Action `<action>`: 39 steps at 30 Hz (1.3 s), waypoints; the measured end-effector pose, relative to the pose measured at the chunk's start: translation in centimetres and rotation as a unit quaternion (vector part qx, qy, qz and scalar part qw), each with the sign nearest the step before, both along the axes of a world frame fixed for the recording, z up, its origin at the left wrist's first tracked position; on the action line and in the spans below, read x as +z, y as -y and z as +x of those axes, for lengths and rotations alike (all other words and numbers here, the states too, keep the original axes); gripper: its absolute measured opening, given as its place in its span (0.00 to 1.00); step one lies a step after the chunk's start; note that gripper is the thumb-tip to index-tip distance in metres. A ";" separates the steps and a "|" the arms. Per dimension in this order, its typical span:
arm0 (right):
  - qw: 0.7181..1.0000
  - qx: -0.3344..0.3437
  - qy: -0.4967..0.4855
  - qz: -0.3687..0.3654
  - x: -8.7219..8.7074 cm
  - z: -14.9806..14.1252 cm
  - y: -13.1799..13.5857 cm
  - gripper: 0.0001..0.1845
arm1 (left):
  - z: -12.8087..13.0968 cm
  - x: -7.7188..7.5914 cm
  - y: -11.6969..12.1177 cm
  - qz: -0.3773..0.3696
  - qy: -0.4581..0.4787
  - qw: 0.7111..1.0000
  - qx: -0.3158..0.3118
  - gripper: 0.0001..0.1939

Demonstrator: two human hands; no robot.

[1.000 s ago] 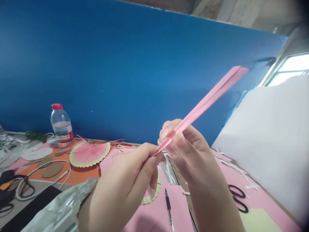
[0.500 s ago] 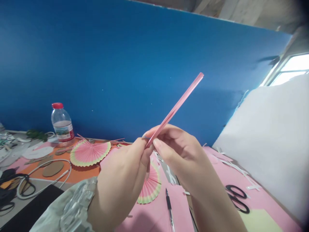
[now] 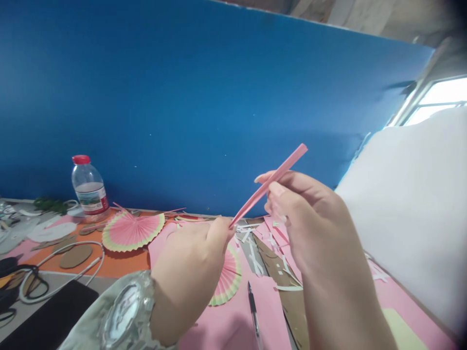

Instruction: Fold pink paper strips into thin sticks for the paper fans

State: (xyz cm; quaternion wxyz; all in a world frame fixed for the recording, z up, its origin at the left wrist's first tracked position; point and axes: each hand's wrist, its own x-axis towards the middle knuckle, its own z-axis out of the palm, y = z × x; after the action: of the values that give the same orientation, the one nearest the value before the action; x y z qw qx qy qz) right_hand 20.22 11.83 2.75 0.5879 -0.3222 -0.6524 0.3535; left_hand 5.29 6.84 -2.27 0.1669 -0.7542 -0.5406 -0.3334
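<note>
A narrow folded strip of pink paper [image 3: 251, 201] slants up to the right between my two hands. My left hand [image 3: 199, 250], with a watch on its wrist, is closed around the strip's lower end. Higher up, my right hand [image 3: 306, 209] pinches the strip between thumb and fingers. Partly hidden behind my left hand lies a pleated pink paper fan [image 3: 229, 277] with a yellow-green edge. Another such fan [image 3: 133, 231] rests farther left on orange paper. A black-capped pen [image 3: 254, 313] lies on pink paper [image 3: 270, 301] below my hands.
A bottle with a red cap [image 3: 89, 189] stands at the back left by the blue wall [image 3: 182, 97]. White cable [image 3: 100, 257], cardboard discs [image 3: 75, 256] and a black flat object [image 3: 51, 316] lie at left. White paper scraps [image 3: 255, 257] and brown cardboard [image 3: 297, 308] lie at right.
My right hand has slid up and right along the pink strip, away from my left hand. The strip's upper end has dropped lower. My right forearm now covers the black-handled scissors.
</note>
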 end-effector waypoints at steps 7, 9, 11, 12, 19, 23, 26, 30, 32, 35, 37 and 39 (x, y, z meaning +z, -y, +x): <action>0.993 -0.045 -0.106 0.034 0.8 1.5 -1.0 0.10 | 0.1 -0.4 0.0 0.021 -0.021 0.999 -0.014 0.12; 0.988 -0.048 -0.143 0.036 1.1 1.9 -1.1 0.11 | 0.0 -0.4 0.0 0.016 -0.014 1.000 -0.004 0.12; 0.995 -0.033 -0.092 0.024 1.1 2.1 -0.9 0.12 | -0.1 -0.4 0.0 0.006 0.000 1.000 0.012 0.12; 0.999 -0.014 -0.033 0.010 1.1 2.1 -0.8 0.12 | -0.1 -0.4 -0.1 0.004 0.006 1.000 0.019 0.13; 0.980 0.080 0.166 -0.072 0.7 0.4 0.7 0.10 | -0.2 -0.4 -0.1 0.011 0.009 0.999 0.042 0.13; 0.985 0.085 0.140 -0.050 0.4 0.2 0.3 0.11 | -0.2 -0.3 -0.1 0.011 0.006 0.999 0.046 0.14; 0.987 0.081 0.135 -0.042 0.3 0.3 0.1 0.15 | -0.1 -0.1 -0.1 0.009 0.005 0.999 0.048 0.14; 0.985 0.069 0.150 -0.048 0.7 -0.1 0.8 0.15 | 0.0 0.2 0.0 -0.002 0.039 0.999 0.024 0.11; 0.979 0.075 0.180 -0.063 1.1 -0.4 1.3 0.13 | -0.1 0.3 -0.1 -0.007 0.055 0.998 0.017 0.11; 0.973 0.091 0.196 -0.082 1.4 -0.8 1.7 0.12 | -0.3 0.3 -0.1 -0.011 0.054 0.998 0.027 0.12; 0.974 0.091 0.188 -0.087 1.2 -1.0 1.7 0.11 | -0.4 0.2 -0.2 -0.009 0.047 0.998 0.032 0.13; 0.974 0.106 0.180 -0.082 0.8 -1.0 1.5 0.10 | -0.5 0.1 -0.3 -0.003 0.039 0.999 0.038 0.12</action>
State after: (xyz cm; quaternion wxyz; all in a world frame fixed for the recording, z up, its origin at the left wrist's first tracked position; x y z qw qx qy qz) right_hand 19.19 10.32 3.57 0.3910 -0.3566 -0.7469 0.4025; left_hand 4.84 7.10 -2.19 0.1559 -0.7199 -0.5758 -0.3548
